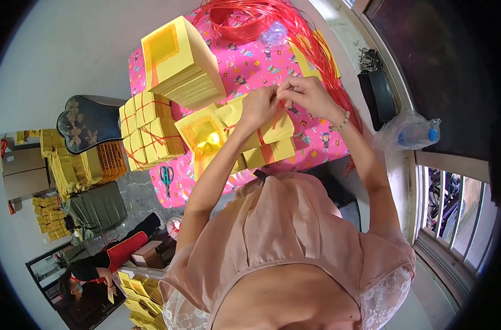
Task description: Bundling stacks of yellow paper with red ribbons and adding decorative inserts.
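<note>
My left hand (259, 106) and my right hand (310, 98) meet above a bundle of yellow paper (277, 132) on the table. The fingers of both are pinched close together on a thin red plastic strip (278, 114), which runs down across the bundle. Its upper end is hidden in my fingers. Beside my left forearm lies more yellow paper with a gold patch (206, 138), partly covered by that arm. Behind it rises a tall stack of loose yellow sheets (198, 71). A bead bracelet (341, 122) circles my right wrist.
Tied yellow bundles (151, 129) and teal-handled scissors (166, 176) lie left on the pink tablecloth (322, 146). Red strips (316, 52) spread across the far right. A bagged bottle (418, 135) stands by the window. A dark chair (91, 124) and another person (88, 269) are at left.
</note>
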Demonstrator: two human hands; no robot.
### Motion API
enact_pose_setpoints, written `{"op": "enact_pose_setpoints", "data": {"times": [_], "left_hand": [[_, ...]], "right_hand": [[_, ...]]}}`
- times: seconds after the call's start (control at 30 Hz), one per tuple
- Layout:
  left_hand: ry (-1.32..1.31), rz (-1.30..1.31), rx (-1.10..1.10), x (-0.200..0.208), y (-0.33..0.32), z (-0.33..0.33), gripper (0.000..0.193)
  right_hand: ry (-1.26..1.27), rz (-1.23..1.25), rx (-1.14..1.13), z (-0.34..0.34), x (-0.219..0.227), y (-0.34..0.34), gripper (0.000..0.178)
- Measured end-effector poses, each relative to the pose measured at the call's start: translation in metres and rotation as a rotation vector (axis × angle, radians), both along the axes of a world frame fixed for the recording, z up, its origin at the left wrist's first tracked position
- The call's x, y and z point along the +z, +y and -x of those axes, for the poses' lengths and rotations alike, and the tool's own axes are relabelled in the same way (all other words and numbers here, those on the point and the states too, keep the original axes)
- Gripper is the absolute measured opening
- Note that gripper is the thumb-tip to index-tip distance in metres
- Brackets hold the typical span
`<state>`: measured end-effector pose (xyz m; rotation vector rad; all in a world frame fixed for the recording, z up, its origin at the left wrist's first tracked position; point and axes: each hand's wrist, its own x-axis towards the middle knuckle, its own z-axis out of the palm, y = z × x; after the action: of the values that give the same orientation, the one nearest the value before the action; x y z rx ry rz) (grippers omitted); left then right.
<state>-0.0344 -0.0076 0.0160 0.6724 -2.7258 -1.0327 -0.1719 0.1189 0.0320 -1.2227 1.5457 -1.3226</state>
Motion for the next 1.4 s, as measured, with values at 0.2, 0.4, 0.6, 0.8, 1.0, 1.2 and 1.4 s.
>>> {"op": "enact_pose_setpoints", "data": {"times": [0.2,0.4,0.6,0.8,1.0,1.2,1.4], "left_hand": [[-0.023,-0.053,-0.187,-0.003,-0.012,-0.001,0.025],[-0.062,-0.157,-0.209,0.000,-0.010,-0.003,0.035],[-0.087,-0.182,-0.120,-0.007,-0.010,-0.003,0.039],[-0.077,-0.223,-0.124,-0.020,-0.016,-0.002,0.036],[0.047,-0.591,-0.156,-0.023,-0.026,-0.002,0.026],[0.145,-0.665,-0.225,-0.017,-0.020,-0.007,0.017],[0.060,-0.220,-0.239,0.005,-0.007,-0.015,0.013]], "right_hand": [[-0.061,-0.046,-0.041,0.005,0.002,-0.015,0.012],[-0.072,0.006,-0.068,0.004,-0.006,-0.012,0.011],[0.374,0.132,-0.172,0.014,-0.018,0.005,0.016],[0.002,0.129,-0.244,0.021,-0.036,0.026,0.021],[-0.197,0.141,-0.054,0.002,-0.007,0.052,0.024],[0.093,0.098,0.423,-0.017,0.014,0.055,0.017],[-0.164,0.022,0.017,0.015,-0.027,0.030,0.029]]}}
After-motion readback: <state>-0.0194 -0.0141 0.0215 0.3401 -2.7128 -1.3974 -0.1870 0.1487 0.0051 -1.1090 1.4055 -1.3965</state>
